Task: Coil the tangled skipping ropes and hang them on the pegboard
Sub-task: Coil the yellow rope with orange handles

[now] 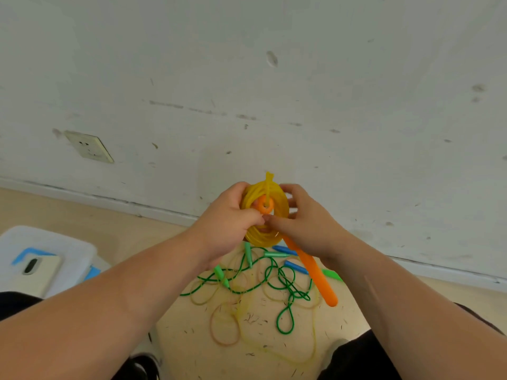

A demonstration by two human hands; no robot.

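I hold a coiled yellow skipping rope (279, 198) up in front of the wall. My left hand (229, 218) grips the coil's left side, and my right hand (303, 219) pinches it from the right. One orange handle (319, 278) hangs down from the coil; the end of the other orange handle (265, 205) faces me at the coil's middle. On the floor below lies a tangled green rope (285, 289) with green handles (221, 275), plus blue handles (295, 266) and loose pale yellow rope (277, 349). No pegboard is in view.
A white wall with a socket (89, 146) rises ahead. A white plastic box (65, 248) stands at the left on the floor, with a phone (34, 272) lying on its lid. My dark-clothed knees frame the bottom corners.
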